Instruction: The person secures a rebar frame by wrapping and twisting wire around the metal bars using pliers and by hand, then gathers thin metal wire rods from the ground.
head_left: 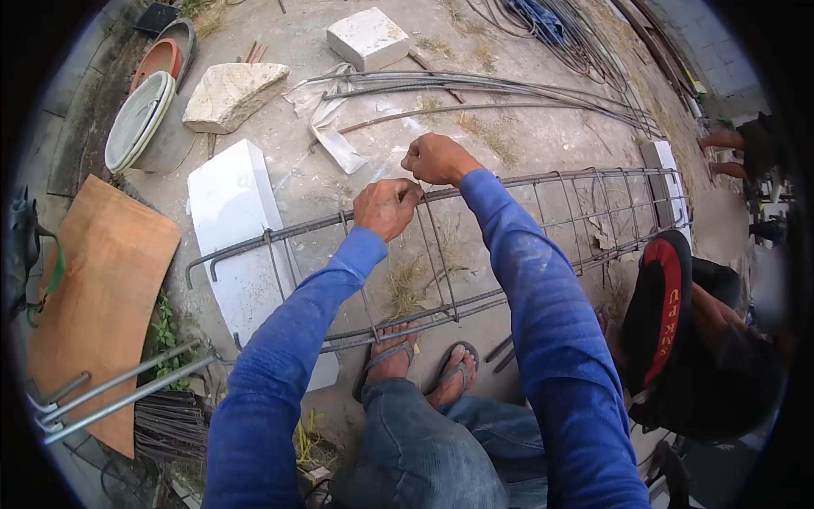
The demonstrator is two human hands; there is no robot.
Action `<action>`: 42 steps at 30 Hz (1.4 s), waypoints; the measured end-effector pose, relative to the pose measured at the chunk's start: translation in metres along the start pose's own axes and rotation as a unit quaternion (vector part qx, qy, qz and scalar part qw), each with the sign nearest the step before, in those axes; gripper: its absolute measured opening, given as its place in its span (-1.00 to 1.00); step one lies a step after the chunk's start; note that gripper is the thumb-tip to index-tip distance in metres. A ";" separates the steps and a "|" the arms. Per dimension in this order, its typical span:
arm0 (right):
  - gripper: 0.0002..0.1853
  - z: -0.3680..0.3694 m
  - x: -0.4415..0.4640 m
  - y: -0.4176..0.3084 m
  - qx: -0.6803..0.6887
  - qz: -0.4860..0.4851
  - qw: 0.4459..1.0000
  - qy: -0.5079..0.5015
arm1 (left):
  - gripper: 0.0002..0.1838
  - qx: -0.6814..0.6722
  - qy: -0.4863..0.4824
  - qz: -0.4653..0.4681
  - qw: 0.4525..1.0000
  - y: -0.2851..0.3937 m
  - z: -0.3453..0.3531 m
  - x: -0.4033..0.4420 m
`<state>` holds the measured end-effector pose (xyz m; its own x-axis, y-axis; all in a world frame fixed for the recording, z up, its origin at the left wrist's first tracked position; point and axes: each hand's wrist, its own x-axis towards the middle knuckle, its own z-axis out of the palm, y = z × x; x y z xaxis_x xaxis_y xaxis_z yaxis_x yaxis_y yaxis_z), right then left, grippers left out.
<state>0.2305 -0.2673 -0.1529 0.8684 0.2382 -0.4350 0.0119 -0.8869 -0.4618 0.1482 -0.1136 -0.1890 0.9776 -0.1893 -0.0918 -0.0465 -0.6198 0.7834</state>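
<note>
Evidently, a brown board (pixel 106 297) is laid at the near left, with a stack of buckets (pixel 140 123) placed beyond it. To the right of these, a pale rock (pixel 233 95) is seen on the far side, and a white slab (pixel 236 199) is set beneath the left end of the rebar cage (pixel 440 254). The cage is stretched across the middle, above the ground. At its far top bars, the left hand (pixel 387 208) is held with its fingers curled closed; just to the right, the fingers of the right hand (pixel 440 159) are pinched together above the bars. Whether a thin wire is gripped cannot be told. Beyond, loose rods (pixel 500 85) are spread. The cage's right end is carried by a white block (pixel 667 182), and nearer, a red-and-black cap (pixel 666 297) is worn by another person.
</note>
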 end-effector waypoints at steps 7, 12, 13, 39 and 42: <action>-0.72 0.009 -0.055 0.032 0.358 0.048 0.930 0.065 | -0.82 0.045 0.041 0.072 0.995 -0.002 0.004 -0.007; -0.68 0.029 -0.073 0.035 0.377 0.028 0.913 0.156 | -0.82 0.022 0.075 0.112 0.991 -0.007 0.008 -0.010; -0.67 0.030 -0.079 0.036 0.290 -0.032 0.936 0.196 | -0.82 0.025 0.073 0.118 0.990 -0.008 0.008 -0.009; -0.54 0.040 -0.230 0.042 0.452 0.152 0.791 0.385 | -0.70 0.045 0.057 0.075 0.995 -0.021 0.016 -0.005; -0.51 0.184 -0.292 0.101 0.461 0.335 0.699 0.433 | -0.69 0.045 0.049 0.063 0.996 -0.013 0.013 -0.005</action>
<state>-0.1127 -0.3536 -0.2153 0.5063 -0.7900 -0.3457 -0.5189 0.0411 -0.8538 0.1414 -0.1146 -0.2063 0.9782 -0.1965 0.0678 -0.1835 -0.6628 0.7260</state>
